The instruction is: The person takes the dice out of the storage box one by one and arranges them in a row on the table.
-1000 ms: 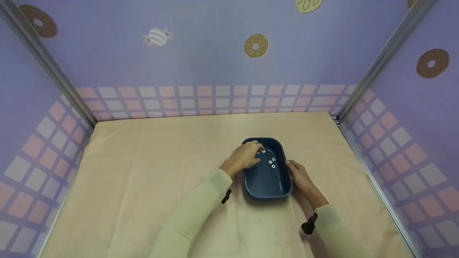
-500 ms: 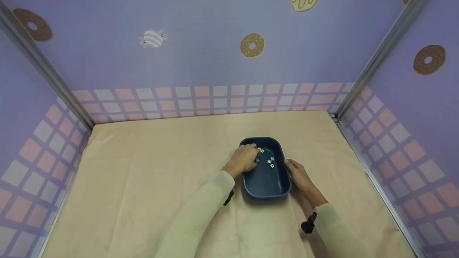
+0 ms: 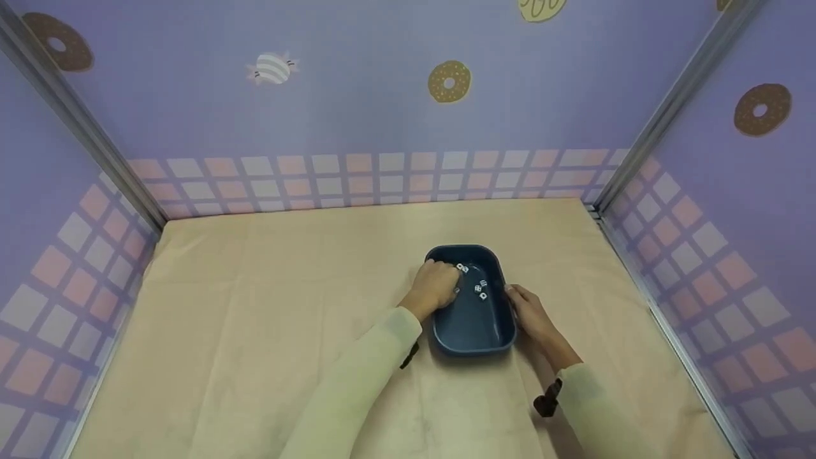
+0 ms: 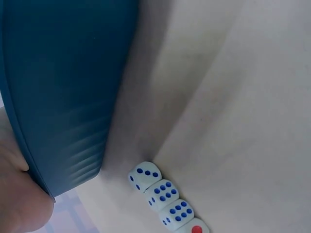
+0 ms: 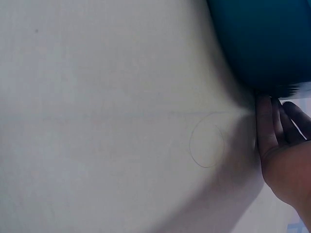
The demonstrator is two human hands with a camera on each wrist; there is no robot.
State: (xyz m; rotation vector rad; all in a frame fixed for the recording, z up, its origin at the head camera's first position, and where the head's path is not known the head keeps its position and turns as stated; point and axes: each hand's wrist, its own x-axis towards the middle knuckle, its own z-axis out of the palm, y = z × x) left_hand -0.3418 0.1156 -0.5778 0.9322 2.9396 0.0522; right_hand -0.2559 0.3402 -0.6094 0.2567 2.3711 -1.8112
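Note:
A dark blue plastic tub (image 3: pixel 470 328) stands on the cloth, right of centre. Several white dice (image 3: pixel 482 296) lie loose on its floor. My left hand (image 3: pixel 436 285) reaches over the left rim with curled fingers. A small pale die (image 3: pixel 456 291) seems pinched at its thumb side, though mostly hidden. On the opposite side, my right hand (image 3: pixel 533 315) grips the tub's wall, thumb at the rim and fingers along the outside. In the left wrist view, several dice (image 4: pixel 163 194) form a touching row on the cloth outside the tub; the head view hides them.
Beige cloth (image 3: pixel 268 319) covers the table, with fold lines running across it. Purple patterned panels (image 3: pixel 357 102) enclose the back and both sides, joined by metal posts (image 3: pixel 663 127) at the corners.
My left hand has drawn back slightly toward me and the left rim, its fingers curling in. A couple of dice near it have shifted. My right hand keeps its hold on the tub.

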